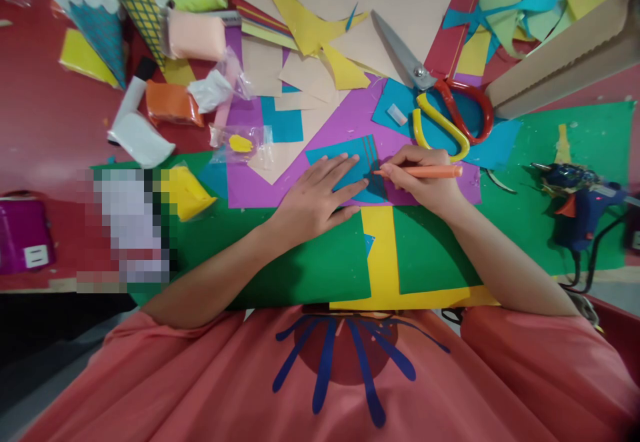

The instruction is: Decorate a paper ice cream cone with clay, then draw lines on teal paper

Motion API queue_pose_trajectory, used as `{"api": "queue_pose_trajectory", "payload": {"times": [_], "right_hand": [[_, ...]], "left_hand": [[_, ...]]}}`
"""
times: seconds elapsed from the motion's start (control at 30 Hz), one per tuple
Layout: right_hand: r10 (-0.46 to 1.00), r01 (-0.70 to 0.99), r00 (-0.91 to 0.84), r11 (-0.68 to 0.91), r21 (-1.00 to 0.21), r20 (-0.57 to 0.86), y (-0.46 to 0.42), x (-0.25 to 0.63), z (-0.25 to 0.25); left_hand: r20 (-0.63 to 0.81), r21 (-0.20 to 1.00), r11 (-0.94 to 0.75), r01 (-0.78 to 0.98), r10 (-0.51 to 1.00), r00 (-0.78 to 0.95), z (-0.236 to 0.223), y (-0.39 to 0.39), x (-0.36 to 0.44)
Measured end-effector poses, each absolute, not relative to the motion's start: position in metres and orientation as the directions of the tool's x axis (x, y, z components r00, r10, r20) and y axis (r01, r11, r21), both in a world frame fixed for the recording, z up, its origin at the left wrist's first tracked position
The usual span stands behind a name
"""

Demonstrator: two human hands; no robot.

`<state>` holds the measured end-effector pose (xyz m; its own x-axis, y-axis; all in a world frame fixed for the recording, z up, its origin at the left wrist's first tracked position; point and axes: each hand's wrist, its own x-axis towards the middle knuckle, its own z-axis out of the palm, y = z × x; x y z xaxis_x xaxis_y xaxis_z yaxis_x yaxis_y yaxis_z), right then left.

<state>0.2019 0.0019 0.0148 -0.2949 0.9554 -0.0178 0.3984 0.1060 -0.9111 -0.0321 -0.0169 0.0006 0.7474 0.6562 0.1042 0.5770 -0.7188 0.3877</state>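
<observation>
in the head view, the right hand [425, 175] is pinching an orange marker [435, 172] between thumb and fingers. the marker's long axis lies nearly level across the view: its tip points left, toward the left hand [315, 195], and its blunt end sticks out rightward past the knuckles. the tip is at the reddish lines [369, 151] on a blue card [361, 170], which run away from the person, leaning slightly left, near the card's right edge. the left hand is spread flat on the card, fingers pointing away and to the right, covering part of it. the card's far edge rises slightly toward the right.

under the card and both hands' fingers is a purple sheet [255, 192], over a green sheet [300, 275] on the red counter [30, 129]. beyond the right hand lie scissors [419, 72], blades pointing away and left, loops nearest the hand. a yellow packet [187, 192] sits left of the left hand; a glue gun [585, 215] lies right of the right hand.
</observation>
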Motion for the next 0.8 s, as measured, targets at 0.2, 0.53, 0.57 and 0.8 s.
{"api": "queue_pose_trajectory", "payload": {"times": [0.2,0.53,0.57,0.8], "right_hand": [[0.940,0.352,-0.337,0.074,-0.933,-0.053,0.0050,0.2033,0.0158],[0.953,0.345,-0.300,0.081,-0.935,-0.028,0.0016,0.2040,0.0151],[0.952,0.346,-0.305,0.084,-0.934,-0.027,0.0015,0.2039,0.0150],[0.947,0.389,-0.320,0.100,-0.916,-0.032,0.0008,0.2027,0.0146]], "left_hand": [[0.140,0.388,-0.726,0.568,0.656,0.742,-0.0018,-0.0191,-0.0323],[0.100,0.463,-0.660,0.591,0.702,0.706,-0.0045,-0.0167,-0.0343],[0.098,0.473,-0.657,0.587,0.702,0.706,-0.0041,-0.0167,-0.0343],[0.101,0.509,-0.640,0.576,0.709,0.698,-0.0047,-0.0170,-0.0346]]}}
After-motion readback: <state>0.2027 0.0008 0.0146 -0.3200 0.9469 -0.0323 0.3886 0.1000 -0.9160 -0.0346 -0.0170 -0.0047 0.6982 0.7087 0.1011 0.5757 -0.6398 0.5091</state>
